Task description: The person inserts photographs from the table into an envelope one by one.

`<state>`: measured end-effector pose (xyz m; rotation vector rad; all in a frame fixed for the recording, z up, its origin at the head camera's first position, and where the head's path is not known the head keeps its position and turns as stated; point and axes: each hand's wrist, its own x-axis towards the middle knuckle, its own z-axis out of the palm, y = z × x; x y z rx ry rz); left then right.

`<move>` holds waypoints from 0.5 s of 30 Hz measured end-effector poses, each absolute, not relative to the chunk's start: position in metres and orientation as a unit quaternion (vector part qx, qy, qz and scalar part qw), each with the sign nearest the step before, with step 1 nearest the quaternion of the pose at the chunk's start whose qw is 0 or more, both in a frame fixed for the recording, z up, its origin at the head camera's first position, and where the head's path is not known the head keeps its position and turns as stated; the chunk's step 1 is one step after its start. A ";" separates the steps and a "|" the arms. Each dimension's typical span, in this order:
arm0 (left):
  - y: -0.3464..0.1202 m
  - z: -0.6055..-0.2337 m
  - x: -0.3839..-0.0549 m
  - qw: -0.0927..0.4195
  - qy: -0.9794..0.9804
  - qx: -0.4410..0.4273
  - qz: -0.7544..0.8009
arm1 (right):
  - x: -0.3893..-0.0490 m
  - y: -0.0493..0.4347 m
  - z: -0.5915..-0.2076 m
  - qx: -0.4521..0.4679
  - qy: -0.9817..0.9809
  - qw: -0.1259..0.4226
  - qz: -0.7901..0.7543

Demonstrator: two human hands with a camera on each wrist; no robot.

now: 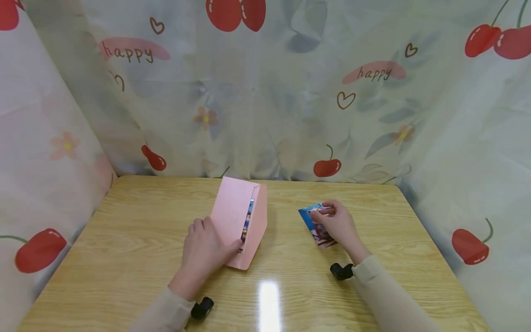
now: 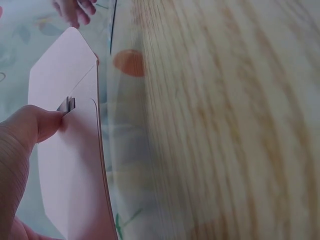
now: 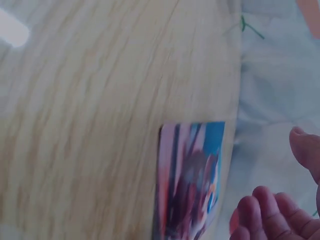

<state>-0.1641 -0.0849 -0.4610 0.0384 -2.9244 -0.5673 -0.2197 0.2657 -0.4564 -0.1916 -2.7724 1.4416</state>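
Observation:
My left hand (image 1: 204, 249) grips a pink paper envelope (image 1: 234, 207), tilted up off the table with its flap (image 1: 259, 221) folded out to the right. The thumb (image 2: 47, 122) lies at the envelope's opening. Inside, a strip of a colourful picture card (image 1: 247, 221) shows; the rest is hidden. To the right, a glossy blue and purple picture card (image 3: 187, 180) lies on the table. Over it, my right hand (image 1: 339, 223) has its fingers loosely bent, and the right wrist view shows thumb and fingers apart with nothing between them.
Both things are on a light wood-grain table (image 1: 137, 230). A curtain (image 1: 257, 92) printed with cherries encloses the back and both sides. Small black cameras (image 1: 202, 308) sit at the wrists, and a bright light reflection falls near the table's front middle.

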 end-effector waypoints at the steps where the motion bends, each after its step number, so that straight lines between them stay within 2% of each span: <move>1: -0.085 -0.461 -0.164 0.080 -0.979 0.013 -0.190 | -0.220 0.269 -0.458 -0.066 -0.889 0.002 0.454; 15: -0.080 -0.462 -0.168 0.074 -0.978 0.017 -0.192 | -0.224 0.287 -0.466 -0.103 -0.915 -0.020 0.390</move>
